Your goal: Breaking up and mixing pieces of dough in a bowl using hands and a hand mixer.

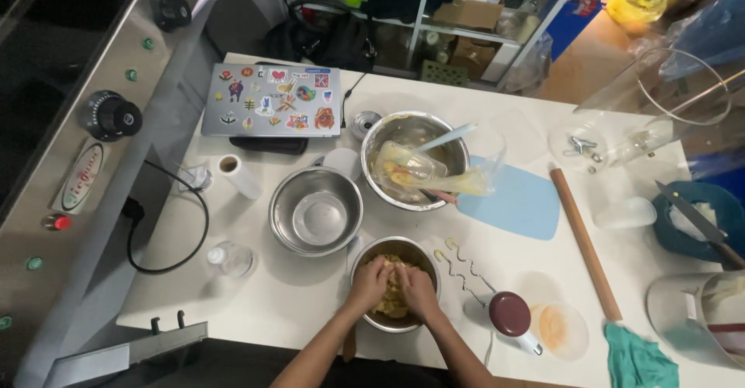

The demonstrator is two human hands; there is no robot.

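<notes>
Both my hands are down inside a small steel bowl [419, 252] at the table's near edge, pressed into a lump of yellowish dough [390, 295]. My left hand [369, 282] grips the dough's left side and my right hand [415, 287] grips its right side, fingers curled in. The two hands touch each other over the middle.
An empty steel bowl [315, 210] and a larger bowl [415, 159] with a spatula and plastic tub stand behind. A rolling pin [586, 244], blue mat [516, 202], hand mixer [508, 314], laptop with stickers [272, 99], knife on a blue dish [694, 217] and green cloth [640, 357] lie around. A steel machine [70, 147] flanks the left.
</notes>
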